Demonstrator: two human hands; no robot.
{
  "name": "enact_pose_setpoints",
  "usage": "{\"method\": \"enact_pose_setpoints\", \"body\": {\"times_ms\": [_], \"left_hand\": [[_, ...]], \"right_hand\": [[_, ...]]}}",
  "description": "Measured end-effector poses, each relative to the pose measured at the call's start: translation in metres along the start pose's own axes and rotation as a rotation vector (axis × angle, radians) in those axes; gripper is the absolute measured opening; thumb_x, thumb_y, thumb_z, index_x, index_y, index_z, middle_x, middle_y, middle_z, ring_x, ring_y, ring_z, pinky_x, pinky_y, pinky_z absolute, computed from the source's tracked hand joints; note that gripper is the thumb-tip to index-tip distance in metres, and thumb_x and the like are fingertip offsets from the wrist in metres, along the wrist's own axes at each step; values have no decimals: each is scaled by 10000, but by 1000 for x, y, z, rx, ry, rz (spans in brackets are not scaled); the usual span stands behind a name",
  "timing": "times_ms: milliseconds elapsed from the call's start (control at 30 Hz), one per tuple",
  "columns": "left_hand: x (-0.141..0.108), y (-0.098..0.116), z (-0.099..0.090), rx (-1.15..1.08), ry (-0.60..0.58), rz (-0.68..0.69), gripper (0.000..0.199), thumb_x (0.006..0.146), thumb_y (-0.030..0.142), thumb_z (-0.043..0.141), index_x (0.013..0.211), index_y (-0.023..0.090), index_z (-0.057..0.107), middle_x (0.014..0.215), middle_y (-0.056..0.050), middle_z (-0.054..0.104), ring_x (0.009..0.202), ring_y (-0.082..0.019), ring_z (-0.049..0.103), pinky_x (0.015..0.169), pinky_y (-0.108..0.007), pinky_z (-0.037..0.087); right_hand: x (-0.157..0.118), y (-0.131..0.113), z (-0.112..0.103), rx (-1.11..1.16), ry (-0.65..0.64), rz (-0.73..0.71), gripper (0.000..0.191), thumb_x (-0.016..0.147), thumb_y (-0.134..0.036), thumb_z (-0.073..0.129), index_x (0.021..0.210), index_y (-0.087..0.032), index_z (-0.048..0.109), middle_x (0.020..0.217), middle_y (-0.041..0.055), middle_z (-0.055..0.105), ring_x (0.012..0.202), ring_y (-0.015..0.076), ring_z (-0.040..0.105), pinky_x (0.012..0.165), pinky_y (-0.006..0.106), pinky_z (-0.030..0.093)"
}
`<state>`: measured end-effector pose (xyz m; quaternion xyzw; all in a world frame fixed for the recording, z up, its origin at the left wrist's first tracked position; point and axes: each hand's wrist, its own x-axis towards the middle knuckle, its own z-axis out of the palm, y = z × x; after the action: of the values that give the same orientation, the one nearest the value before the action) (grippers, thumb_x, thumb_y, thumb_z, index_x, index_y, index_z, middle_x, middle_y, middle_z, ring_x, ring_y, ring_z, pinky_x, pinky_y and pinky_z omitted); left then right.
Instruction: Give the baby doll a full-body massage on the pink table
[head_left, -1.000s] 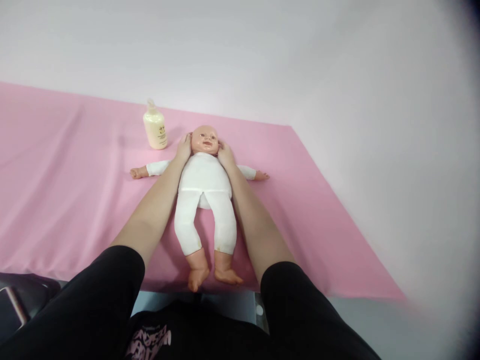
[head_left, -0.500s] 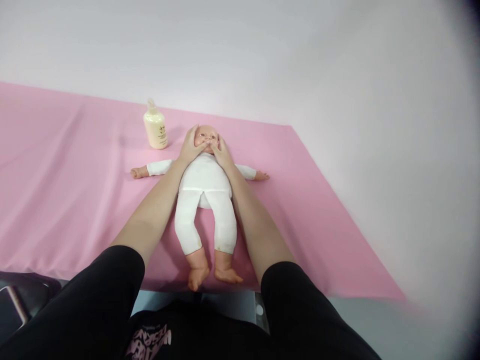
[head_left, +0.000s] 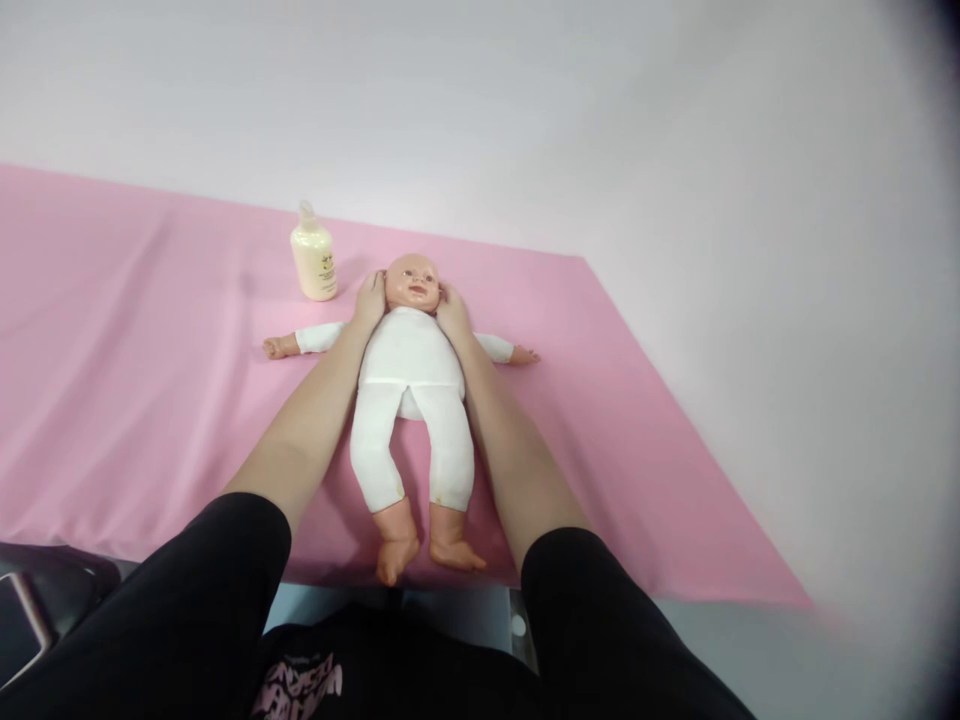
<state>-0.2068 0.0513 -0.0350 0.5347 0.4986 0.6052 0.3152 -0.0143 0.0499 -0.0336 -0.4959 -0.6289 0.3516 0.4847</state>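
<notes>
Head view, at the lower left edge: a dark object with a pale, shiny rim (head_left: 31, 612) shows in part, too cut off to name. Beside it, a pink cloth (head_left: 142, 400) spreads across the surface, loosely creased on this side. A doll's bare hand (head_left: 280, 347) lies on it, at the end of a white sleeve. Farther back, a pump bottle (head_left: 314, 262) of pale yellow stands upright on the cloth, apart from both hands.

Next, the left hand (head_left: 370, 300) lies along one side of the doll's head, touching it. The doll (head_left: 411, 345) is on its back in the middle of the cloth, face up, head away from the person, legs apart and bare feet toward the near edge. On the other side, the right hand (head_left: 453, 310) mirrors the left, near the doll's ear. Neither hand covers the face; some fingers are hidden, so whether they grip or simply rest cannot be told.

As for progress, contact at both sides of the head is made, and the white clothing is on. What else is done or left does not show. Farthest right, the cloth ends at a slanting edge against a pale background (head_left: 787, 300).
</notes>
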Motion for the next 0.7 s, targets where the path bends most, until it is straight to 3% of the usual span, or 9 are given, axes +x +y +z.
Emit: {"method": "enact_pose_setpoints", "body": {"times_ms": [67,133,233,333,433,567,700], "left_hand": [[-1,3,1,33,29,-51,411,1082,430,383,1049,171,701,1240,-172,743,1295,-296,654,1207,-463,448],[-3,6,2,65,48,-52,402,1084,442,401,1056,173,699,1251,-171,733,1289,-288,655,1203,-449,450],[-6,9,1,89,19,89,468,1045,593,493,1226,202,677,1411,-162,661,1416,-287,571,1271,-432,364],[-8,9,0,137,-76,293,745,927,777,584,1419,217,582,1546,-178,556,1510,-312,475,1305,-441,302],[-10,9,-2,182,-171,391,1049,744,854,736,1510,178,497,1594,-225,482,1538,-376,420,1310,-481,279],[-10,11,-4,170,-218,363,1242,601,871,826,1551,165,452,1624,-245,432,1553,-419,381,1316,-506,266],[-10,13,-4,124,-223,325,1182,649,897,772,1549,192,470,1647,-225,423,1582,-404,344,1334,-497,230]], "right_hand": [[1,0,0,-17,2,5,366,1028,-359,449,1241,-172,682,1264,124,774,1185,243,716,1151,452,514],[-1,-2,0,-44,24,-4,396,1055,-383,394,1202,-168,692,1269,137,766,1202,248,710,1164,455,502],[-5,-6,-1,-52,30,-37,528,1087,-521,297,1179,-182,690,1295,149,748,1249,250,692,1198,461,479],[-10,-10,-1,-26,-26,-100,672,1040,-712,283,1274,-208,662,1411,140,696,1362,231,636,1257,424,431],[-14,-14,-2,-7,-99,-147,829,921,-835,456,1444,-203,572,1562,148,589,1499,259,527,1314,435,366],[-16,-16,-3,6,-144,-127,1108,772,-857,668,1598,-163,415,1686,176,434,1618,307,358,1367,460,259],[-14,-14,-2,10,-156,-135,1029,851,-884,516,1622,-213,397,1705,118,421,1625,262,347,1374,472,227]]}}
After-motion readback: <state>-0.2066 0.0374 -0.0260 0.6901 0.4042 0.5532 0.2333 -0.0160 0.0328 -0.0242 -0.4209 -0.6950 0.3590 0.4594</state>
